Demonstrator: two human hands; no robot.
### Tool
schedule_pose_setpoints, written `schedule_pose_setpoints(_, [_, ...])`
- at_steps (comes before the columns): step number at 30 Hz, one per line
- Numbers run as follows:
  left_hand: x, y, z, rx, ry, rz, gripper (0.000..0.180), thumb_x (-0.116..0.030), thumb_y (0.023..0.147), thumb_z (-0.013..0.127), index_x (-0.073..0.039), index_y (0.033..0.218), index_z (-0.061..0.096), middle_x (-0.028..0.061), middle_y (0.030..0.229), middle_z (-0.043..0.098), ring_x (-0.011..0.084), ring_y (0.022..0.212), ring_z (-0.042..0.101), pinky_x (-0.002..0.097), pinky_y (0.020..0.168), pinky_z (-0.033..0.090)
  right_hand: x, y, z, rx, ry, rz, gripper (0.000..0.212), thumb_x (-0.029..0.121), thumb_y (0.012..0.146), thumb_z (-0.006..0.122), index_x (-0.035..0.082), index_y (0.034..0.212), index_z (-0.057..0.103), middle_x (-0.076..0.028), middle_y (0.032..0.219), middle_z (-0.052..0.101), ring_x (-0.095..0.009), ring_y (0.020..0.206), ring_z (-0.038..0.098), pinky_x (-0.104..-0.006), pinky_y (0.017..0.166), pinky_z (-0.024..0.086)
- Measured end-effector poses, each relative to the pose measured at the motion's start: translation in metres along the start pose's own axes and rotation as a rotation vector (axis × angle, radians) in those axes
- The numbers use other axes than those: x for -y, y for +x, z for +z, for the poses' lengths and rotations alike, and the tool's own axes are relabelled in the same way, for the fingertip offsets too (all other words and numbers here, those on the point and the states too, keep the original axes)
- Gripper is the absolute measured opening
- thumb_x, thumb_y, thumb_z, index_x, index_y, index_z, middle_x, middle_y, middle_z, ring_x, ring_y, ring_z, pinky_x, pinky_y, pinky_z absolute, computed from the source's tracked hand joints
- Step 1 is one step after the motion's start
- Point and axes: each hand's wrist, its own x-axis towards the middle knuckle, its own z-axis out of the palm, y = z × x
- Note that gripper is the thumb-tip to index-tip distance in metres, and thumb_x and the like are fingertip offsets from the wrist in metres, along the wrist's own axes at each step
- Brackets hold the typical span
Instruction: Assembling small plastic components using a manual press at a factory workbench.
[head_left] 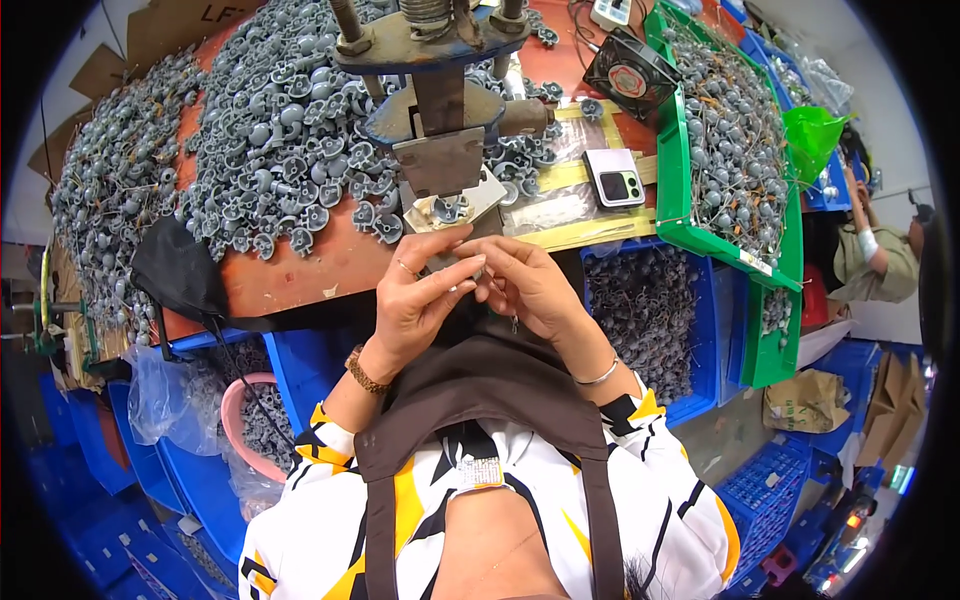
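Observation:
My left hand (425, 285) and my right hand (530, 285) meet just in front of the press (445, 140), fingertips pinched together. What they pinch is small and mostly hidden by the fingers. A thin dark piece (515, 323) pokes out below my right fingers. Just beyond the fingertips, a grey plastic part (453, 209) sits in the pale fixture block (485, 200) under the press head. To the left spreads a large heap of similar grey plastic parts (300, 130) on the red-orange tabletop (290, 285).
A fan (632, 72) and a phone (613, 178) lie right of the press. Beyond them stands a green tray (672, 215) of grey balls on wires. Blue bins (705, 340) flank my lap. A black cloth-covered object (180, 270) is at the left edge; another person (880, 255) is far right.

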Motion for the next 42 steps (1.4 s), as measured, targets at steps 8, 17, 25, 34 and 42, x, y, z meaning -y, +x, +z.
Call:
schedule_pose_setpoints(8, [0.015, 0.000, -0.013, -0.551, -0.268, -0.299, 0.019, -0.002, 0.091, 0.058, 0.006, 0.106, 0.066, 0.0122, 0.117, 0.061, 0.0173, 0.111, 0.055, 0.0293, 0.093, 0.044, 0.002, 0.020, -0.015, -0.254, -0.592, -0.547, 0.008, 0.011, 0.094, 0.058, 0.003, 0.094, 0.056, 0.002, 0.079, 0.056, -0.005, 0.070, 0.053, -0.0195, 0.064, 0.044])
schedule_pose_setpoints(17, [-0.009, 0.003, -0.005, -0.112, 0.761, 0.108, 0.031, -0.002, 0.079, 0.069, 0.002, 0.110, 0.065, 0.0129, 0.102, 0.065, 0.0271, 0.101, 0.062, 0.0328, 0.088, 0.049, 0.003, 0.026, 0.009, -0.011, -0.831, -0.525, 0.009, 0.007, 0.091, 0.059, 0.000, 0.093, 0.054, 0.002, 0.075, 0.053, -0.003, 0.068, 0.045, -0.0203, 0.059, 0.039])
schedule_pose_setpoints(25, [0.013, 0.004, -0.002, -0.209, 0.092, -0.423, 0.024, 0.001, 0.080, 0.070, -0.001, 0.104, 0.068, 0.0064, 0.086, 0.061, 0.0106, 0.063, 0.055, 0.0223, 0.053, 0.044, 0.000, 0.041, 0.005, -0.253, -0.995, -0.602, 0.012, 0.005, 0.084, 0.068, -0.001, 0.092, 0.061, -0.002, 0.076, 0.064, -0.006, 0.066, 0.057, -0.0220, 0.058, 0.045])
schedule_pose_setpoints(34, [0.036, 0.022, -0.005, -0.105, 0.180, -0.409, 0.023, -0.004, 0.075, 0.074, -0.006, 0.098, 0.071, 0.0050, 0.073, 0.057, 0.0141, 0.059, 0.051, 0.0282, 0.054, 0.041, 0.003, 0.033, 0.001, -0.415, -1.406, -0.724, 0.011, 0.007, 0.080, 0.072, 0.000, 0.080, 0.064, -0.011, 0.072, 0.066, -0.016, 0.060, 0.064, -0.0271, 0.054, 0.048])
schedule_pose_setpoints(42, [0.024, 0.023, 0.000, -0.111, 0.407, -0.400, 0.017, -0.005, 0.074, 0.073, -0.011, 0.090, 0.072, 0.0070, 0.076, 0.057, 0.0243, 0.064, 0.056, 0.0338, 0.058, 0.045, 0.119, 0.076, -0.007, -0.408, -0.916, -0.891, 0.023, 0.020, 0.091, 0.063, -0.003, 0.090, 0.066, -0.001, 0.079, 0.065, -0.004, 0.072, 0.055, -0.0236, 0.064, 0.044])
